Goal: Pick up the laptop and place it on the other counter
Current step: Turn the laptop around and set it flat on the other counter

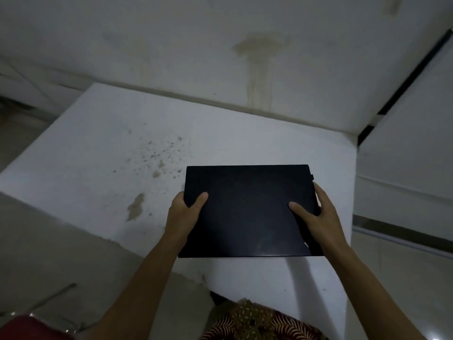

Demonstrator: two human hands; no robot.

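The laptop (248, 211) was seen in the head view, closed and black, held level over the right part of a white tabletop (103, 153). Whether its underside touched the surface or hung just above it could not be told. The left hand (183, 214) was clasped on the left edge, thumb laid on the lid and fingers tucked beneath. The right hand (316, 214) was clasped on the right edge in the same way, thumb on top. Brown stains (135, 207) were scattered on the tabletop to the left of the laptop, apart from it. A stained wall (257, 57) stood behind, and a patterned cloth (255, 320) showed at the bottom edge.

Only this one view was given. The step in hand was judged to be either the lift or the setting down; which tabletop this was could not be told. It would be done well if both grips were kept even, the lid held flat, and the fingers drawn out only once the weight was borne by the surface.
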